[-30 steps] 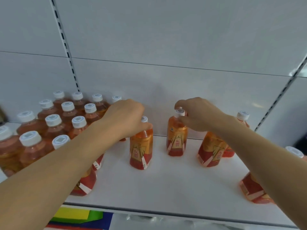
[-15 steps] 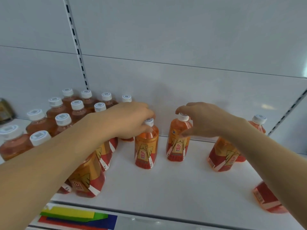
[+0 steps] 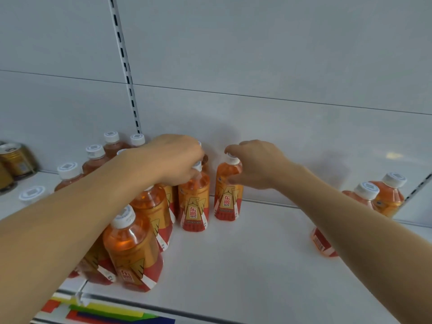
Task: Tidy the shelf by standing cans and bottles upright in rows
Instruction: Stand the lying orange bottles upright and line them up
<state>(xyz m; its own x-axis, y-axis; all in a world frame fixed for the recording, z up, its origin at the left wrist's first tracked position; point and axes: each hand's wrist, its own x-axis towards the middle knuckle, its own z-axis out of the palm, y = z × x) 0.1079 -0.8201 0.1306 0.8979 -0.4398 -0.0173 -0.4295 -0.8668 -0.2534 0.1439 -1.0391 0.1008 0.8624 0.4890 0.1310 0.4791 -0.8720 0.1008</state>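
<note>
Orange drink bottles with white caps and red-gold labels stand on a white shelf (image 3: 245, 265). My left hand (image 3: 174, 157) grips the cap of one upright bottle (image 3: 194, 206), which stands against the block of bottles (image 3: 135, 251) at the left. My right hand (image 3: 254, 164) holds the cap and neck of a second upright bottle (image 3: 228, 199), a small gap to the right of the first. Two more bottles (image 3: 388, 195) stand at the far right, and one (image 3: 323, 243) is partly hidden behind my right forearm.
Gold cans (image 3: 14, 162) stand at the far left on the neighbouring shelf section. A slotted upright (image 3: 127, 73) runs up the white back wall. The shelf's front edge (image 3: 187, 311) carries coloured price strips. Bare shelf lies between the two held bottles and the right-hand bottles.
Both hands have slid their bottles leftward and back; the left bottle now sits against the block, and the right bottle has closed in beside it. The view has shifted right.
</note>
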